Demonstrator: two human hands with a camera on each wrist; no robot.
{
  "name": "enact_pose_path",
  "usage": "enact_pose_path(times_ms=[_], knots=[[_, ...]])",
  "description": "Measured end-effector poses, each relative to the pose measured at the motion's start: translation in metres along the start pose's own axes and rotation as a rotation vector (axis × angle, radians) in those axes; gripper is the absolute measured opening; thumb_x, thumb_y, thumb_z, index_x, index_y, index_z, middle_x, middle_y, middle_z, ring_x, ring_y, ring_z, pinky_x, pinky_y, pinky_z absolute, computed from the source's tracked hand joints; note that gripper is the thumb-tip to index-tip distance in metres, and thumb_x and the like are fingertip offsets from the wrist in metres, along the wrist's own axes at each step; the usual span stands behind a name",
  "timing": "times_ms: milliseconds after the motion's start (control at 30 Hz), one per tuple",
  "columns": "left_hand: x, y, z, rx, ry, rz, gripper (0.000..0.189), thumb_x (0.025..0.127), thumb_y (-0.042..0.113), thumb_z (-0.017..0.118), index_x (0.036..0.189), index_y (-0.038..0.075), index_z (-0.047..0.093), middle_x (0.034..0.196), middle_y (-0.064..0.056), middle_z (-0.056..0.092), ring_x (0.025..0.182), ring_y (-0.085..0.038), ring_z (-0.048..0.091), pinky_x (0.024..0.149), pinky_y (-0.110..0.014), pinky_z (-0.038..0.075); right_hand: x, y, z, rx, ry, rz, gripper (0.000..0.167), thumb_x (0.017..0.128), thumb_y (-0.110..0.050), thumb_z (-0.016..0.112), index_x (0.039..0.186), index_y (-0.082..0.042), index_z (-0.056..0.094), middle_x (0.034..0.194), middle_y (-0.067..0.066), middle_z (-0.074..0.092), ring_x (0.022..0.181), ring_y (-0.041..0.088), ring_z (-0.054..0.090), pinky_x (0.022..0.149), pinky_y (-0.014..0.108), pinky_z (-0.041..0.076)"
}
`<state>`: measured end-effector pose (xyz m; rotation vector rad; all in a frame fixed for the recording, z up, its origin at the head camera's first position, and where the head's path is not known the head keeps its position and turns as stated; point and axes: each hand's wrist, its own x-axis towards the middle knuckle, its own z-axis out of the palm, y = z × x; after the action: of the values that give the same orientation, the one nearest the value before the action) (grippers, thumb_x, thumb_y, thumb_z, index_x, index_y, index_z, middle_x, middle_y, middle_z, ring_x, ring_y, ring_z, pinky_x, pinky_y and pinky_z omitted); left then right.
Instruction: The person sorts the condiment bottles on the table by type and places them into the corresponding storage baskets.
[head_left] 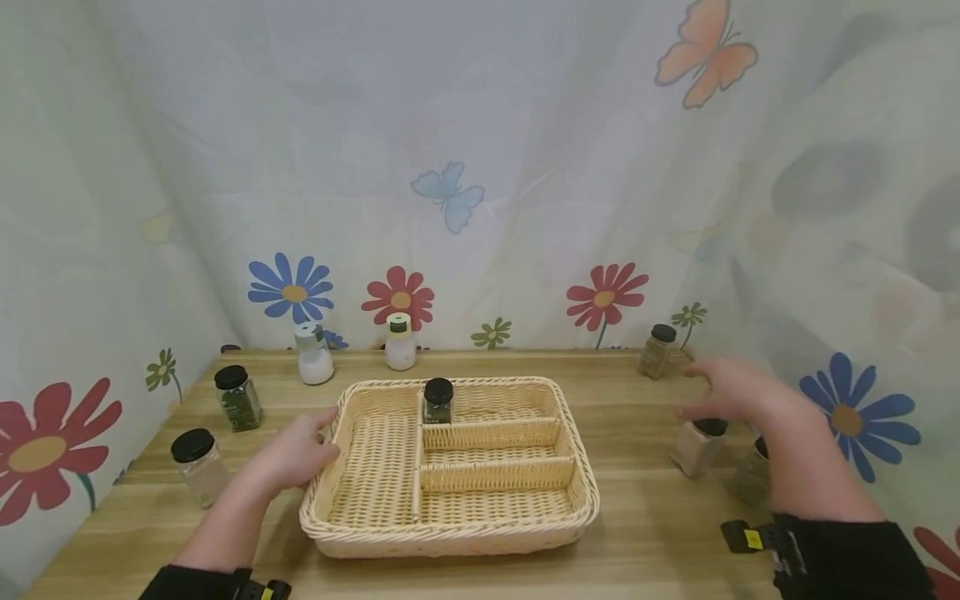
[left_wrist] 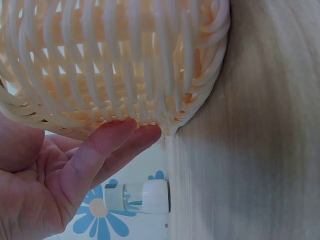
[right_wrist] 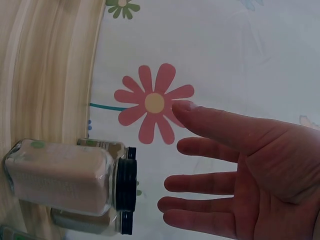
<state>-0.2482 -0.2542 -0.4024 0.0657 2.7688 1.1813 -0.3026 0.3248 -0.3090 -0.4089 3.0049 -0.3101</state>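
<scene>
A wicker basket (head_left: 457,540) with dividers stands on the wooden table. Inside, in the far compartment against the long divider, is a small black-lidded spice jar (head_left: 438,402). My left hand (head_left: 296,452) is at the basket's left side; in the left wrist view its fairly straight fingers (left_wrist: 100,142) touch the woven outer wall. Over on the right, my right hand (head_left: 738,392) hovers with fingers spread, holding nothing. Just below it stands a square jar of pale pinkish powder (right_wrist: 60,175) with a black lid, partly hidden by the hand in the head view.
Another spice jar (head_left: 657,352) stands at the far right, and one (head_left: 752,475) beside my right wrist. On the left are a green-filled jar (head_left: 238,400) and a pale jar (head_left: 202,471). Two white-based shakers (head_left: 315,358) stand behind the basket. A printed curtain (head_left: 510,275) surrounds the table.
</scene>
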Motion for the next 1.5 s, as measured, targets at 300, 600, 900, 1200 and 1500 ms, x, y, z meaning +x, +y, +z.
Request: enact_pose_path(times_ms=[300,600,900,1200,1500], knots=[[-0.001,-0.002,0.002,0.004,0.008,0.038,0.074,0.086,0.000,0.057,0.154,-0.013,0.029,0.106,-0.021,0.066,0.058,-0.019,0.059,0.052,-0.035,0.053,-0.005,0.012,0.006,0.017,-0.052,0.042,0.073,0.081,-0.034,0.085,0.127,0.015,0.059,0.113,0.030,0.064,0.092,0.038,0.065,0.078,0.054,0.056],[0.000,0.001,0.001,0.029,-0.007,-0.001,0.074,0.088,0.004,0.057,0.156,-0.008,0.029,0.080,-0.011,0.064,0.049,-0.016,0.056,0.048,-0.033,0.052,-0.011,0.015,0.011,0.097,-0.128,0.148,0.066,0.084,-0.031,0.083,0.132,0.009,0.059,0.125,0.039,0.053,0.073,0.028,0.066,0.063,0.042,0.057],[0.002,0.003,0.001,0.027,-0.008,-0.020,0.074,0.089,0.003,0.056,0.157,-0.006,0.029,0.077,-0.011,0.064,0.048,-0.015,0.055,0.048,-0.032,0.052,-0.011,0.018,0.019,0.151,-0.130,0.170,0.056,0.086,-0.021,0.080,0.129,0.009,0.061,0.070,0.005,0.053,0.052,0.018,0.048,0.054,0.035,0.047],[0.000,0.002,0.002,-0.001,-0.007,-0.010,0.074,0.088,0.001,0.056,0.156,-0.007,0.028,0.076,-0.011,0.064,0.049,-0.016,0.056,0.048,-0.034,0.053,-0.006,0.020,0.023,0.125,-0.120,0.160,0.045,0.084,-0.015,0.079,0.122,0.008,0.067,0.068,0.006,0.059,0.050,0.017,0.051,0.054,0.033,0.049],[0.001,0.002,-0.001,-0.001,-0.001,0.000,0.074,0.089,0.001,0.055,0.156,-0.009,0.027,0.086,-0.017,0.067,0.051,-0.017,0.058,0.050,-0.035,0.055,0.002,0.020,0.026,0.084,-0.077,0.129,0.041,0.083,-0.016,0.078,0.117,0.006,0.070,0.059,0.003,0.056,0.049,0.017,0.053,0.052,0.032,0.045]])
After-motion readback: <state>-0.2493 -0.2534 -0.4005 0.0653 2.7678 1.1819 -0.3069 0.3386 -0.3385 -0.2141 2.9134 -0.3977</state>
